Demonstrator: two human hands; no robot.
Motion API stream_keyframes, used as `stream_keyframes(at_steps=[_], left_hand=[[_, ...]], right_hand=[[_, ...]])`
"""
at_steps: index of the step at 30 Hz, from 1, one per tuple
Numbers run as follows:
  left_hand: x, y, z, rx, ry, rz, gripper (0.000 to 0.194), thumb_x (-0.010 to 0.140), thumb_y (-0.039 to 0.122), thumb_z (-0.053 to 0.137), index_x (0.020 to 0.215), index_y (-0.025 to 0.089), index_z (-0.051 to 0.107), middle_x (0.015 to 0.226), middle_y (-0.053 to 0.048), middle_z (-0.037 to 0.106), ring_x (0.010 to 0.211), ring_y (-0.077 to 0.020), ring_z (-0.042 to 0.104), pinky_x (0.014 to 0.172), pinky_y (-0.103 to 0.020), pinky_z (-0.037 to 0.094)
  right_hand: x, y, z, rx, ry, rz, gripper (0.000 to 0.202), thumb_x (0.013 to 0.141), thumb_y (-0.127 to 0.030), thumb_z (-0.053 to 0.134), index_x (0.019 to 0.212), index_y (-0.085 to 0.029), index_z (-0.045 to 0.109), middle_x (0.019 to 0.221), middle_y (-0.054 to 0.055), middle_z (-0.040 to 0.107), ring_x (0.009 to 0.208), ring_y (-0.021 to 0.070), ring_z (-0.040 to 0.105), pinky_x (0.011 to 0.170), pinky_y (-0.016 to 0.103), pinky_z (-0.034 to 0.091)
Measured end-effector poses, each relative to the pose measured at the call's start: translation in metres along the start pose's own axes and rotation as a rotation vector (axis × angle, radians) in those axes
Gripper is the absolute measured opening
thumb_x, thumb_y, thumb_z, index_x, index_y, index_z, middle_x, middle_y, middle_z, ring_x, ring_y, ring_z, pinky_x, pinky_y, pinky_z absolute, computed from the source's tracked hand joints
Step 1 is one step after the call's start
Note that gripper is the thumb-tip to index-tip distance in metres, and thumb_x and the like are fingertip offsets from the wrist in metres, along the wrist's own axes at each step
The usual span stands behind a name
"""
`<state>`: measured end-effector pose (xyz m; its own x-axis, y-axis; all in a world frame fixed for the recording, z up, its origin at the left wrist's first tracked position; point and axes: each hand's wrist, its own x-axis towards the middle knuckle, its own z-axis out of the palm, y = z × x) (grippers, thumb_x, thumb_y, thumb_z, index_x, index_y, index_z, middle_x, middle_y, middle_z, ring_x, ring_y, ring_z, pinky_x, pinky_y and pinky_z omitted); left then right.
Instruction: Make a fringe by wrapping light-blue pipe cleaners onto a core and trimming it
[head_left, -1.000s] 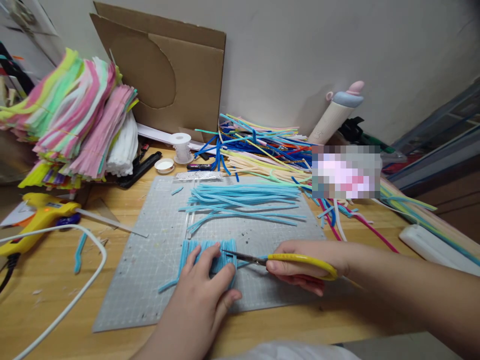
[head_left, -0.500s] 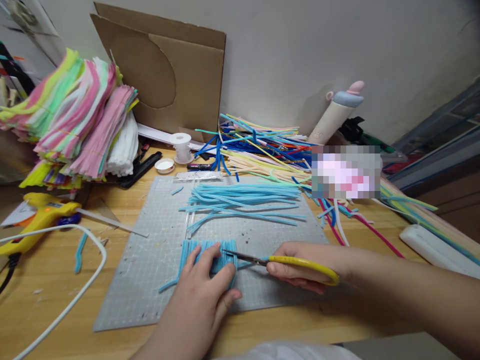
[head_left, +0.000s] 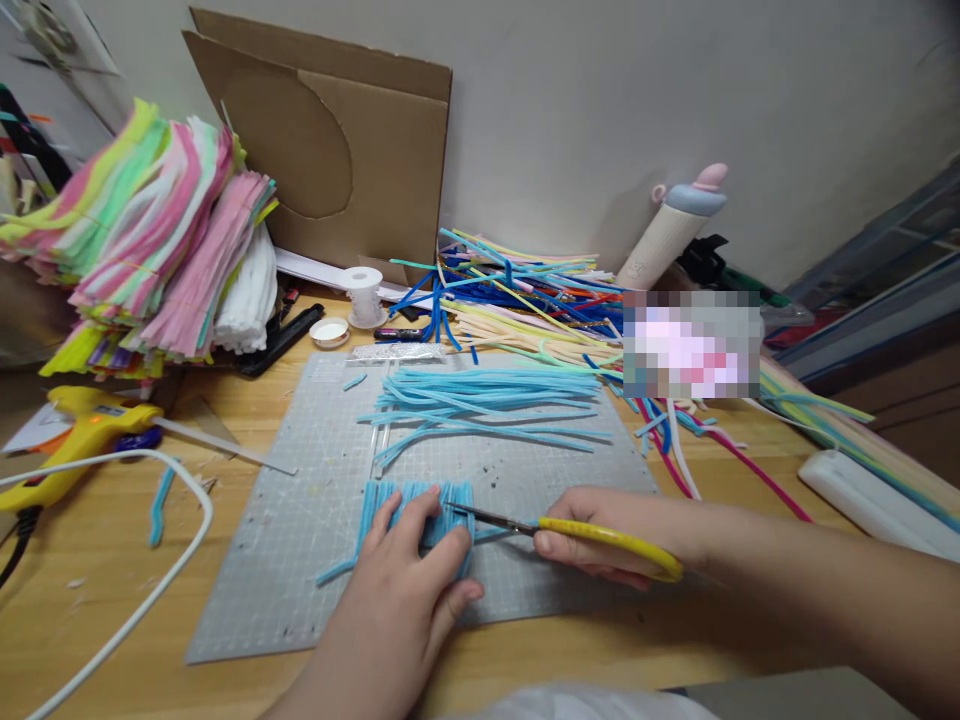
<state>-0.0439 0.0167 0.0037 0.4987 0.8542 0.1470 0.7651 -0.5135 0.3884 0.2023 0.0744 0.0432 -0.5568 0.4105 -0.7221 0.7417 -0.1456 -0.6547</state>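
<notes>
Fingers [head_left: 409, 530] pin fuzzy blue bundle [head_left: 416, 505]; R hand [head_left: 600, 535] w/ yellow scissors [head_left: 570, 530].

A yellow glue gun [head_left: 71, 440] lies at the table's left edge beside stacked pastel pipe cleaners [head_left: 157, 240]. Cut cardboard [head_left: 337, 150] leans against the wall. A white spool [head_left: 365, 294] stands near a pastel bottle [head_left: 675, 225].
</notes>
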Motion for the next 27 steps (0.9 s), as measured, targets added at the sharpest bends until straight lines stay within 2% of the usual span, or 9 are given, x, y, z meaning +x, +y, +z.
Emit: stream_keyframes(at_steps=[9, 17, 20, 22, 23, 25, 27], left_hand=[[0.000, -0.001, 0.001, 0.004, 0.033, 0.009, 0.017, 0.084, 0.026, 0.053, 0.100, 0.024, 0.059, 0.124, -0.010, 0.050, 0.116, -0.0283, 0.048, 0.099, -0.057, 0.039], [-0.002, -0.001, 0.006, 0.048, 0.081, 0.006, 0.026, 0.086, 0.028, 0.051, 0.111, 0.020, 0.052, 0.121, -0.010, 0.056, 0.118, -0.0268, 0.049, 0.100, -0.054, 0.040], [-0.001, -0.001, 0.006, 0.073, 0.093, 0.025, 0.029, 0.087, 0.025, 0.049, 0.115, 0.020, 0.049, 0.121, -0.009, 0.057, 0.119, -0.0253, 0.049, 0.101, -0.052, 0.040], [-0.001, -0.001, 0.006, 0.093, 0.108, 0.022, 0.033, 0.088, 0.025, 0.048, 0.120, 0.019, 0.046, 0.122, -0.010, 0.057, 0.118, -0.0250, 0.050, 0.100, -0.051, 0.041], [-0.001, -0.001, 0.006, 0.103, 0.112, 0.019, 0.035, 0.088, 0.025, 0.047, 0.122, 0.019, 0.044, 0.123, -0.010, 0.057, 0.118, -0.0248, 0.050, 0.100, -0.051, 0.041], [-0.001, -0.001, 0.006, 0.123, 0.112, 0.027, 0.037, 0.088, 0.024, 0.047, 0.125, 0.019, 0.043, 0.124, -0.010, 0.057, 0.118, -0.0247, 0.050, 0.099, -0.050, 0.042], [-0.001, -0.001, 0.006, 0.149, 0.104, 0.050, 0.037, 0.088, 0.024, 0.047, 0.125, 0.018, 0.044, 0.124, -0.010, 0.057, 0.119, -0.0250, 0.050, 0.099, -0.050, 0.042]], right_hand=[[-0.004, 0.001, -0.005, -0.053, -0.055, 0.015, 0.060, 0.076, -0.076, 0.036, 0.061, -0.018, 0.040, 0.041, -0.006, 0.040, 0.034, 0.0065, 0.039, 0.033, 0.016, 0.028], [-0.017, -0.004, -0.012, 0.002, -0.189, 0.006, 0.064, 0.078, -0.077, 0.021, 0.061, -0.019, 0.041, 0.042, -0.002, 0.045, 0.037, 0.0085, 0.045, 0.038, 0.019, 0.035], [-0.027, 0.001, -0.019, 0.027, -0.227, -0.013, 0.062, 0.076, -0.078, 0.028, 0.064, -0.019, 0.042, 0.043, -0.004, 0.044, 0.037, 0.0085, 0.044, 0.037, 0.018, 0.033], [-0.037, 0.006, -0.025, 0.028, -0.167, -0.016, 0.057, 0.075, -0.075, 0.039, 0.067, -0.019, 0.043, 0.044, -0.005, 0.042, 0.037, 0.0078, 0.040, 0.037, 0.018, 0.031], [-0.042, 0.010, -0.028, 0.014, -0.089, -0.014, 0.055, 0.075, -0.073, 0.043, 0.069, -0.019, 0.043, 0.046, -0.005, 0.041, 0.038, 0.0076, 0.039, 0.038, 0.018, 0.031], [-0.050, 0.023, -0.032, -0.057, 0.133, -0.001, 0.049, 0.077, -0.066, 0.047, 0.069, -0.018, 0.044, 0.052, -0.004, 0.042, 0.042, 0.0084, 0.041, 0.041, 0.020, 0.033], [-0.055, 0.043, -0.032, -0.212, 0.419, 0.036, 0.044, 0.078, -0.061, 0.050, 0.067, -0.018, 0.047, 0.062, 0.000, 0.050, 0.052, 0.0123, 0.047, 0.047, 0.023, 0.036]])
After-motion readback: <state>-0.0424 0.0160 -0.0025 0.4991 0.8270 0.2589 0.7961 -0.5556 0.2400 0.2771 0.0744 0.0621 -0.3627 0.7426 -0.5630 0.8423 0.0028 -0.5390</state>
